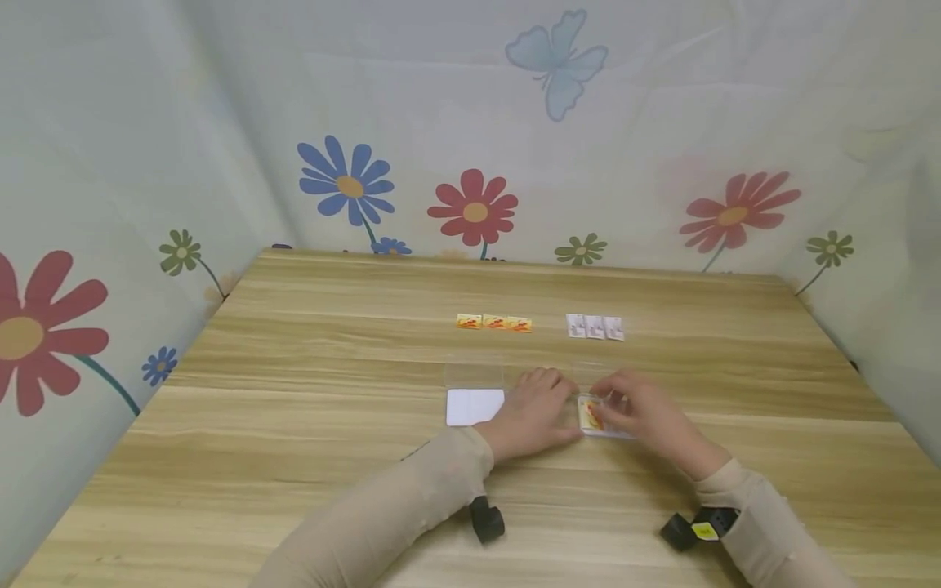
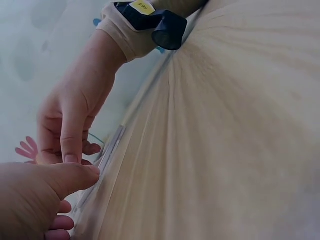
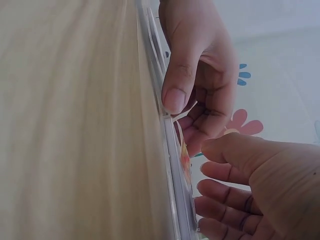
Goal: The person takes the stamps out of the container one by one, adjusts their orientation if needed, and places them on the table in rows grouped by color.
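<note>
Both hands crowd the clear case [image 1: 604, 416] near the front middle of the table [image 1: 309, 343], the left hand [image 1: 535, 412] on its left side and the right hand [image 1: 638, 412] over it, leaving little room between them. Just left lies a white card [image 1: 474, 406]. Farther back, orange packets [image 1: 494, 322] and white packets [image 1: 594, 327] sit in two short rows with a gap between. Wide bare wood lies open to the left, right and front.

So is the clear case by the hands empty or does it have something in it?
Not empty: the clear case holds an orange and yellow packet, seen through the plastic between both hands.
</note>
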A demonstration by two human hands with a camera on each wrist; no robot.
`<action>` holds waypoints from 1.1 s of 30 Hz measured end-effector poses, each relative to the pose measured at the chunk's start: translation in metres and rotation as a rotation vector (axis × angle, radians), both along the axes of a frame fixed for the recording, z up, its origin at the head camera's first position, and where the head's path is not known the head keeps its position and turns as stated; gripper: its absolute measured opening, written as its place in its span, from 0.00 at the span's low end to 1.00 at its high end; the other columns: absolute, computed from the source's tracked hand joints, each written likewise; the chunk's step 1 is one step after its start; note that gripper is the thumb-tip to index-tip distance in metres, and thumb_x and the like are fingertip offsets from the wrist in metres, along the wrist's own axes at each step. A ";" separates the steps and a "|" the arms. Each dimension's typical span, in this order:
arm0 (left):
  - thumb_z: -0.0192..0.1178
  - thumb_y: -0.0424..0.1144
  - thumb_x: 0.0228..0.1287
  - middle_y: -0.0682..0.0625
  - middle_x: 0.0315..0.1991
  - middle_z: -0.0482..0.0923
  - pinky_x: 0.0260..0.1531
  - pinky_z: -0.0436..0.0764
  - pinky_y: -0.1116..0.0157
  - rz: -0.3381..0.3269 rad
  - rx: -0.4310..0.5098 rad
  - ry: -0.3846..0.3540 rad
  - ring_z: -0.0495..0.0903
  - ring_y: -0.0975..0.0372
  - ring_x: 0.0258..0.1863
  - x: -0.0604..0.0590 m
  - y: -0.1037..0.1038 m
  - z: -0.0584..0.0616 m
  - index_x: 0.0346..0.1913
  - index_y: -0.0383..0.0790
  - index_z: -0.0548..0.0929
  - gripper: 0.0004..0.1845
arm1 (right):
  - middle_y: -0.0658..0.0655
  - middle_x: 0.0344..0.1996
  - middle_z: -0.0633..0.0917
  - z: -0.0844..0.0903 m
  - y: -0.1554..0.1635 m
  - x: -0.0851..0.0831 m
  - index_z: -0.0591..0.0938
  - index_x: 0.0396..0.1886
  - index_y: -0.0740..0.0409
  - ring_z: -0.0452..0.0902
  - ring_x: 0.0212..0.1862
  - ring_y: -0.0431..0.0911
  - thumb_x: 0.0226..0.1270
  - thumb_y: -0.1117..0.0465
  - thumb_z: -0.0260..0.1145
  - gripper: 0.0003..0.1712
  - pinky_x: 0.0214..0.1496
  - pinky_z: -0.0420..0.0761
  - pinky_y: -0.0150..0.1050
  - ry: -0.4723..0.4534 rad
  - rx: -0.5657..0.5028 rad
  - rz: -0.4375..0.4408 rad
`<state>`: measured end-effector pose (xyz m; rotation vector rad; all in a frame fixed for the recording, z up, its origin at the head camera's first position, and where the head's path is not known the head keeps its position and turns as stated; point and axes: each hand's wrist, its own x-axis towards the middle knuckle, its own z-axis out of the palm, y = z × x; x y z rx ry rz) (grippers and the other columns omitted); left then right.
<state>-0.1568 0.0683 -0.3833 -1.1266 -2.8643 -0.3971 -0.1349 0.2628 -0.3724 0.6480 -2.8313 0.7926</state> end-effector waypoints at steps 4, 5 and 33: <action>0.58 0.61 0.50 0.55 0.48 0.71 0.57 0.65 0.63 0.009 0.002 -0.002 0.68 0.63 0.50 0.000 0.001 -0.001 0.52 0.47 0.74 0.29 | 0.50 0.31 0.80 0.000 0.000 0.001 0.81 0.37 0.56 0.73 0.32 0.41 0.53 0.59 0.67 0.11 0.32 0.73 0.31 -0.011 -0.009 -0.005; 0.58 0.62 0.50 0.55 0.48 0.71 0.57 0.65 0.63 0.010 0.004 -0.003 0.68 0.63 0.50 0.000 0.001 -0.001 0.51 0.48 0.74 0.29 | 0.50 0.31 0.80 0.000 0.000 0.001 0.81 0.37 0.55 0.73 0.32 0.41 0.53 0.59 0.67 0.11 0.32 0.73 0.31 -0.012 -0.008 -0.007; 0.58 0.64 0.49 0.57 0.48 0.70 0.55 0.66 0.62 0.027 0.008 0.023 0.67 0.63 0.50 -0.001 0.001 -0.008 0.50 0.51 0.75 0.29 | 0.48 0.30 0.79 -0.008 -0.004 0.000 0.81 0.33 0.53 0.71 0.31 0.39 0.49 0.60 0.69 0.10 0.32 0.72 0.31 0.094 0.075 0.013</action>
